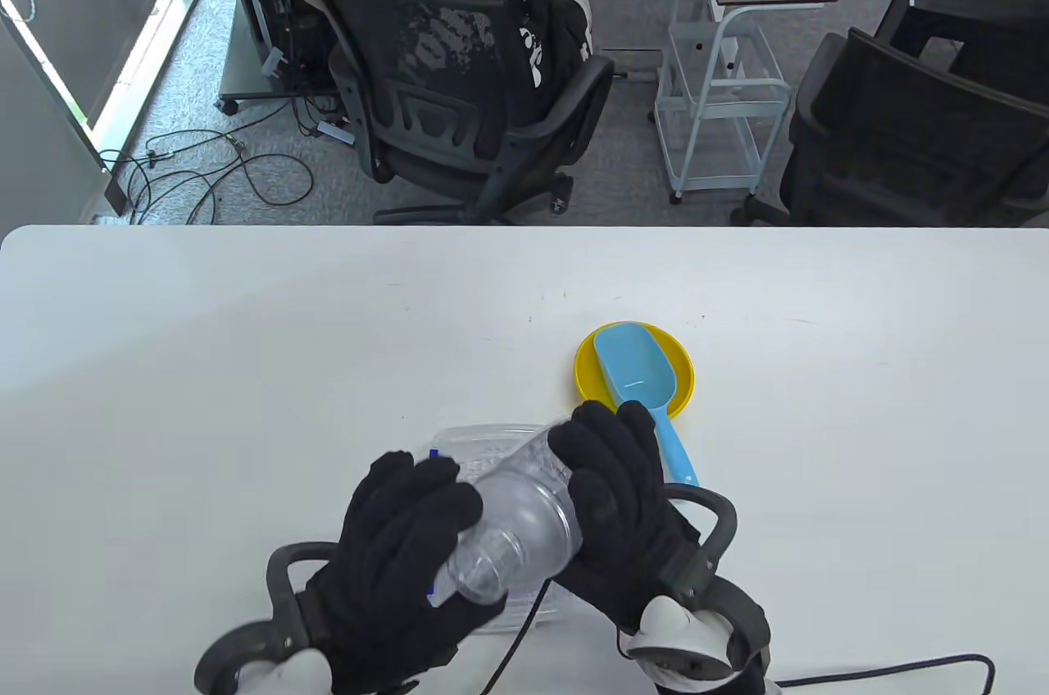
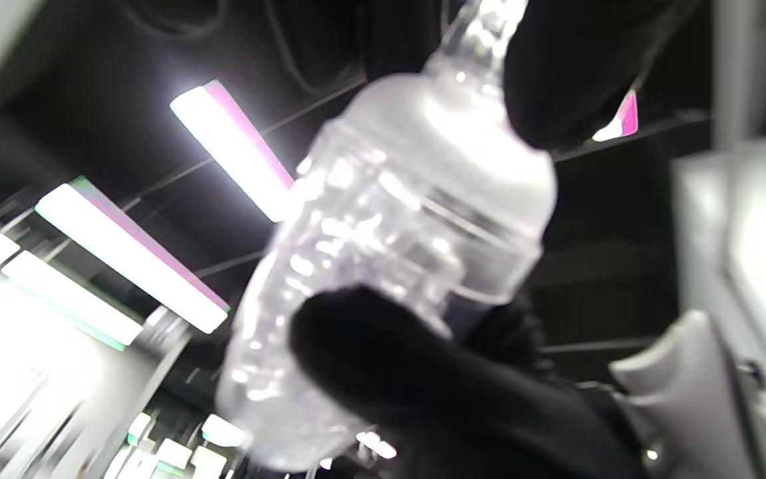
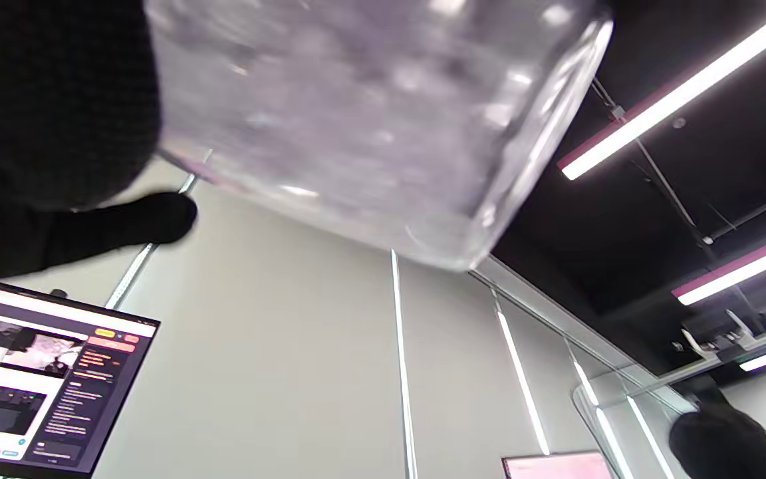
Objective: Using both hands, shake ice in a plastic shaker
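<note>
The plastic shaker (image 1: pixel 512 519) is off the table, held tilted above the near edge at about 6 o'clock in the table view, its capped narrow end pointing down toward the person and its wider base up and away. The left hand (image 1: pixel 393 564) grips the capped end from the 9 o'clock side, fingers wrapped onto the clear wall; the right hand (image 1: pixel 623 515) clamps the body from the 3 o'clock side. Both wrist views look upward at ceiling lights, and the shaker is blurred in them, which suggests the shaking is under way. Pale lumps inside the shaker may be ice, though this is hard to tell. Beneath the shaker lies a clear plastic container (image 1: pixel 483 441) on the table. At about 1 o'clock from the hands, a blue scoop (image 1: pixel 635 371) rests in a yellow dish (image 1: pixel 684 375). Filling and closing look done; what is left, by my judgement, is finishing the shake and setting the shaker down.
</note>
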`<state>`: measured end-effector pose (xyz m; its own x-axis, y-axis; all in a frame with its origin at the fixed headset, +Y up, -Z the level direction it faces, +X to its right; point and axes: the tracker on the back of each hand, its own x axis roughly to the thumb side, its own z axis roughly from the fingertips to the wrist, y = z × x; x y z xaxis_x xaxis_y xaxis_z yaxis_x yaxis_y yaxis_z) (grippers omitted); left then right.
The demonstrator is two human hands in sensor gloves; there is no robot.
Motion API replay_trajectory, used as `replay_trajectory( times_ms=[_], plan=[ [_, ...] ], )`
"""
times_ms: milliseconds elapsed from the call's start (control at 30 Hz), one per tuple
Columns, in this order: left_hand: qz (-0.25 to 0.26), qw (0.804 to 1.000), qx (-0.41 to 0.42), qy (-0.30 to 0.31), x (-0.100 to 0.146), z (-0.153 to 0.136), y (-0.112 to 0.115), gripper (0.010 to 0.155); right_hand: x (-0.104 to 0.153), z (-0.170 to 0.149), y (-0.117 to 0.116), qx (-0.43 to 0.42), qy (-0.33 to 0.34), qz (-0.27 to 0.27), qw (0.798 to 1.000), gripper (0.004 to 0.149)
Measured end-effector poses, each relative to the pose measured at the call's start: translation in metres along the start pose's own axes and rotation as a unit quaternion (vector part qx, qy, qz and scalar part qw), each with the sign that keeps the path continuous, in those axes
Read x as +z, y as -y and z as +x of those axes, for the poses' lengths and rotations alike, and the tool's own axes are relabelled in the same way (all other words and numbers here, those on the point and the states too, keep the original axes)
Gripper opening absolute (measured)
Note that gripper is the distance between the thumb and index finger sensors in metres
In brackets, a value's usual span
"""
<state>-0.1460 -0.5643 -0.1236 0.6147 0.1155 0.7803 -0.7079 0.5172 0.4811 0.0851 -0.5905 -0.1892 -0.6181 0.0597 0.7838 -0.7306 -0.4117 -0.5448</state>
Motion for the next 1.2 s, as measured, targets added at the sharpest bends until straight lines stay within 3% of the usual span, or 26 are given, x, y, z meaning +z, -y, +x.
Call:
replay_trajectory(
  times_ms=[33, 67, 100, 133, 167, 200, 267, 300, 333, 367, 433, 500, 533, 567, 633, 667, 733, 800, 833, 900, 967, 1000, 1067, 1133, 1167, 1200],
  plan=[
    [-0.041, 0.991, -0.087, -0.096, 0.000, -0.022, 0.018, 0.088, 0.010, -0.023, -0.021, -0.008, -0.078, 0.108, 0.991, 0.115],
    [-0.106, 0.975, -0.102, -0.168, 0.004, -0.046, 0.034, 0.087, 0.017, -0.031, -0.034, -0.027, -0.102, 0.148, 0.983, 0.114],
    [-0.166, 0.966, 0.016, -0.198, 0.012, -0.067, 0.047, 0.086, 0.028, -0.036, -0.041, -0.028, -0.149, 0.151, 0.977, 0.114],
    [-0.173, 0.946, 0.157, -0.226, 0.017, -0.080, 0.056, 0.086, 0.030, -0.040, -0.047, -0.016, -0.129, 0.188, 0.973, 0.114],
    [-0.146, 0.915, 0.246, -0.285, 0.024, -0.087, 0.063, 0.085, 0.030, -0.041, -0.047, -0.013, -0.135, 0.205, 0.969, 0.115],
    [-0.133, 0.905, 0.273, -0.299, 0.026, -0.088, 0.063, 0.085, 0.027, -0.039, -0.045, -0.014, -0.134, 0.201, 0.970, 0.115],
    [-0.130, 0.933, 0.228, -0.246, 0.017, -0.075, 0.050, 0.084, 0.016, -0.026, -0.033, -0.008, -0.099, 0.167, 0.981, 0.115],
    [-0.104, 0.967, 0.144, -0.182, 0.009, -0.049, 0.027, 0.086, 0.005, -0.005, -0.014, 0.019, -0.048, 0.120, 0.991, 0.114],
    [-0.091, 0.975, 0.123, -0.164, 0.007, -0.042, 0.020, 0.086, 0.002, 0.001, -0.008, 0.025, -0.032, 0.100, 0.994, 0.114],
    [-0.033, 0.994, 0.060, -0.086, 0.004, -0.012, -0.002, 0.086, -0.005, 0.020, 0.010, 0.039, 0.019, 0.030, 0.999, 0.114],
    [0.010, 1.000, 0.002, -0.006, 0.004, 0.012, -0.013, 0.087, -0.003, 0.026, 0.016, 0.041, 0.058, -0.028, 0.997, 0.113],
    [-0.042, 0.991, -0.089, -0.094, 0.000, -0.009, 0.007, 0.086, -0.001, -0.004, -0.007, 0.051, -0.021, 0.082, 0.995, 0.114],
    [-0.151, 0.967, -0.049, -0.199, 0.007, -0.048, 0.034, 0.087, 0.010, -0.020, -0.028, 0.001, -0.064, 0.213, 0.975, 0.114],
    [-0.200, 0.953, 0.078, -0.212, 0.015, -0.067, 0.047, 0.087, 0.025, -0.028, -0.041, -0.006, -0.120, 0.227, 0.966, 0.114],
    [-0.162, 0.889, 0.277, -0.327, 0.034, -0.090, 0.068, 0.085, 0.034, -0.037, -0.052, -0.037, -0.137, 0.252, 0.957, 0.114],
    [-0.154, 0.880, 0.296, -0.337, 0.037, -0.093, 0.072, 0.085, 0.034, -0.037, -0.053, -0.028, -0.147, 0.270, 0.951, 0.114],
    [-0.159, 0.901, 0.256, -0.312, 0.034, -0.092, 0.069, 0.085, 0.026, -0.032, -0.048, -0.012, -0.129, 0.250, 0.959, 0.115],
    [-0.119, 0.950, 0.188, -0.219, 0.020, -0.062, 0.040, 0.086, 0.009, -0.012, -0.022, -0.016, -0.083, 0.185, 0.979, 0.115],
    [-0.100, 0.959, 0.177, -0.199, 0.017, -0.053, 0.031, 0.086, 0.005, -0.006, -0.015, -0.018, -0.071, 0.163, 0.984, 0.115],
    [-0.013, 0.990, 0.120, -0.077, 0.007, -0.007, -0.006, 0.086, -0.008, 0.022, 0.017, -0.016, -0.001, 0.057, 0.998, 0.114],
    [0.005, 1.000, 0.022, 0.001, 0.004, 0.020, -0.020, 0.088, -0.003, 0.027, 0.021, -0.010, 0.042, -0.037, 0.998, 0.112],
    [-0.007, 1.000, -0.022, -0.012, 0.002, 0.017, -0.014, 0.088, -0.004, 0.017, 0.011, -0.005, 0.026, -0.004, 1.000, 0.113],
    [-0.074, 0.986, -0.079, -0.130, 0.004, -0.023, 0.020, 0.084, 0.006, -0.007, -0.012, -0.015, -0.064, 0.118, 0.991, 0.114],
    [-0.114, 0.957, 0.188, -0.190, 0.019, -0.060, 0.048, 0.085, 0.023, -0.025, -0.032, -0.011, -0.104, 0.167, 0.981, 0.114],
    [-0.102, 0.932, 0.242, -0.248, 0.026, -0.069, 0.053, 0.084, 0.024, -0.028, -0.032, 0.004, -0.121, 0.205, 0.971, 0.115],
    [-0.107, 0.926, 0.253, -0.258, 0.027, -0.073, 0.057, 0.085, 0.024, -0.028, -0.034, -0.004, -0.121, 0.207, 0.971, 0.116]
  ],
)
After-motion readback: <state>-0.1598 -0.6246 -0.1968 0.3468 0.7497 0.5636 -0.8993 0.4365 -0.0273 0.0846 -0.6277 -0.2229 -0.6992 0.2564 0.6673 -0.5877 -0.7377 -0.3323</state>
